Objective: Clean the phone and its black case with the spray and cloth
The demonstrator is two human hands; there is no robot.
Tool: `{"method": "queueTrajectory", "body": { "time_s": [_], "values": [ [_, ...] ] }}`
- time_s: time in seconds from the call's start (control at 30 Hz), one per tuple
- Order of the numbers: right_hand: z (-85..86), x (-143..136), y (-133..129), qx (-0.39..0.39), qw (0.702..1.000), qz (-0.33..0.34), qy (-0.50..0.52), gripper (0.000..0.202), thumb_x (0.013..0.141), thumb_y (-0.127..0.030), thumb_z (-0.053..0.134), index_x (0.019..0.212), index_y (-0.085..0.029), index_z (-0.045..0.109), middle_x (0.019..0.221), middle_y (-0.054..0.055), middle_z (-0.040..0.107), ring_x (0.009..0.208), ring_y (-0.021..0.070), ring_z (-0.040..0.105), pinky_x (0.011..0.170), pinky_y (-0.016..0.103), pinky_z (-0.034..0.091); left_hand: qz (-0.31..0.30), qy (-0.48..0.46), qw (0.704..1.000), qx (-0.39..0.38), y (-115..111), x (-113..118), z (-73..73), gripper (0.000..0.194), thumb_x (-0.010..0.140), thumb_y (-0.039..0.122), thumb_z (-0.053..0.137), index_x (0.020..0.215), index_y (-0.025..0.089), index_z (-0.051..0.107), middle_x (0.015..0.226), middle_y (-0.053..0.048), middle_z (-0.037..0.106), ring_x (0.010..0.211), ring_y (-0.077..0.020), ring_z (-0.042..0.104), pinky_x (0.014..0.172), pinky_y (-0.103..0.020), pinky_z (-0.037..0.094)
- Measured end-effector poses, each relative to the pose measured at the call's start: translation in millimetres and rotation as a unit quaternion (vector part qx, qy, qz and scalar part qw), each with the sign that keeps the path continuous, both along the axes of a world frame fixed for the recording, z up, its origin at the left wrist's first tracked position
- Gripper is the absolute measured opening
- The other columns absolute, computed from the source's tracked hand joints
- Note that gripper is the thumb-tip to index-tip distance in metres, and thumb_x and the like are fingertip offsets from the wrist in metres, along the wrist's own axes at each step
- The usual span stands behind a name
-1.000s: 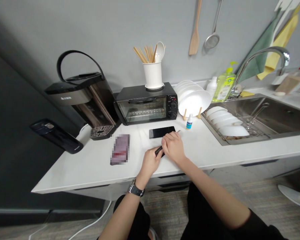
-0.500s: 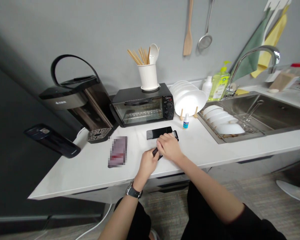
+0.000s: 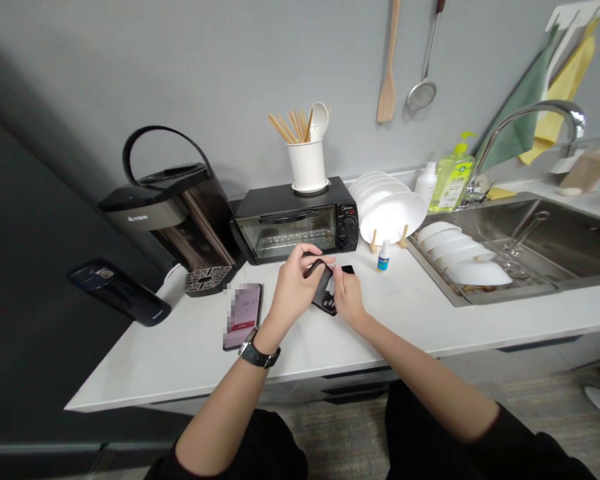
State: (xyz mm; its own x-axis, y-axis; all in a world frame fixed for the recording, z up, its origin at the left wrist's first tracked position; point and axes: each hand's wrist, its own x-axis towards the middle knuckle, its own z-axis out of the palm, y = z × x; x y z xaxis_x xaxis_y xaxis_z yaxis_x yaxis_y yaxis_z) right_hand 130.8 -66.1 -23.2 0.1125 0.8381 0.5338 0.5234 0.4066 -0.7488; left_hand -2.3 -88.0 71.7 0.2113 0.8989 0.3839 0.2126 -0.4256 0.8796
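A black phone case [image 3: 323, 297] with camera cutouts near its lower end is held between my two hands above the counter. My left hand [image 3: 296, 283] is closed around its left and upper edge, with the fingers arched over the top. On the right side, my right hand [image 3: 348, 293] pinches the case's upper right edge. Behind that hand, a corner of a dark phone [image 3: 349, 269] shows on the counter; the rest is covered. A small white bottle with a blue label [image 3: 383, 257] stands upright to the right. Another phone [image 3: 245, 313], its screen lit and partly blurred, lies to the left.
A toaster oven [image 3: 295, 230] with a white utensil holder [image 3: 307, 165] on top stands behind my hands. A water dispenser [image 3: 180, 220] and dark flask [image 3: 120, 293] are left. White plates [image 3: 393, 217] stand in a rack beside the sink [image 3: 455, 297].
My hands have shifted up and tilted the case so that its cutouts show. My left hand has moved to its top edge, and my right hand to its right side. The view has swung slightly left.
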Motion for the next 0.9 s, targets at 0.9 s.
{"method": "queueTrajectory", "body": {
  "time_s": [0.9],
  "values": [
    [33.0,24.1,12.0,0.395,0.907,0.135,-0.054,0.052,0.112,-0.046,0.029,0.086,-0.025,0.070,0.084,0.001,0.079,0.087,0.0190,0.074,0.102,0.043,0.054,-0.159,0.052,0.986,-0.012,25.0,20.5,-99.4,0.032,0.094,0.040,0.057,0.119,0.021,0.067,0.115,-0.010,0.071,0.113,-0.0308,0.063,0.103,-0.044,0.053]
  ]
}}
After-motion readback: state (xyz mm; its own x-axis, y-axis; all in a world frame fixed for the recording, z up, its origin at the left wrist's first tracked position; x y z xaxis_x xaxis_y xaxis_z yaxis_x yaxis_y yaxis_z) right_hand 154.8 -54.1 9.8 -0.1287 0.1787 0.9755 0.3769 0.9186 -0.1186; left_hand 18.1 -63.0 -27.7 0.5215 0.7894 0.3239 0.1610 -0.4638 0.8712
